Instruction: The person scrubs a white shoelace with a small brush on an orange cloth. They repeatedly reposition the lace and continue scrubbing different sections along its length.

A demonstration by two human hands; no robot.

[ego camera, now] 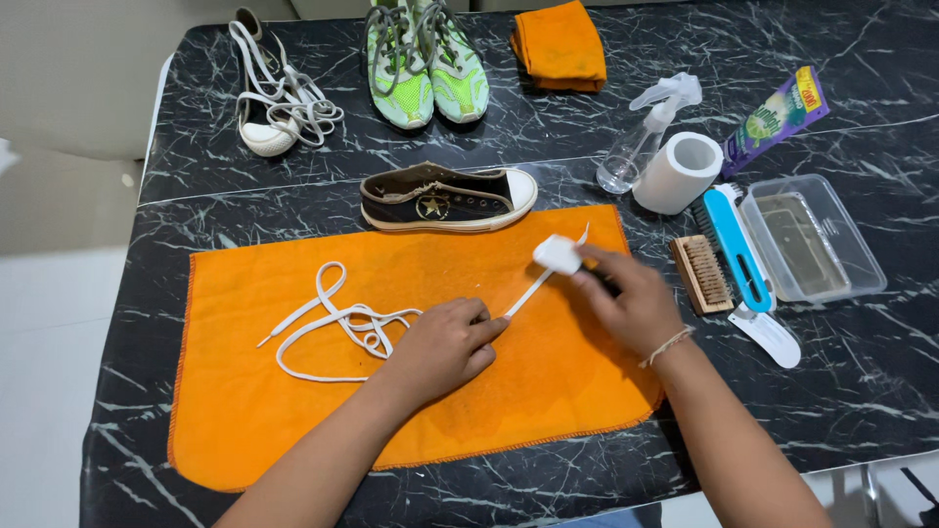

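A white shoelace (333, 318) lies looped on an orange cloth (293, 411) spread over the table. My left hand (445, 344) presses the lace down against the cloth with closed fingers. My right hand (626, 298) holds a small white pad or folded wipe (558, 254) against the stretched end of the lace, just right of the left hand. A dark low sneaker without a lace (448, 198) lies on its side at the cloth's far edge.
On the black marble table (861, 391): a dark sneaker with white laces (269, 98), a green pair (425, 64), a folded orange cloth (559, 44), spray bottle (648, 137), paper roll (680, 171), tube (778, 119), wooden brush (701, 274), blue brush (736, 249), clear tray (812, 240).
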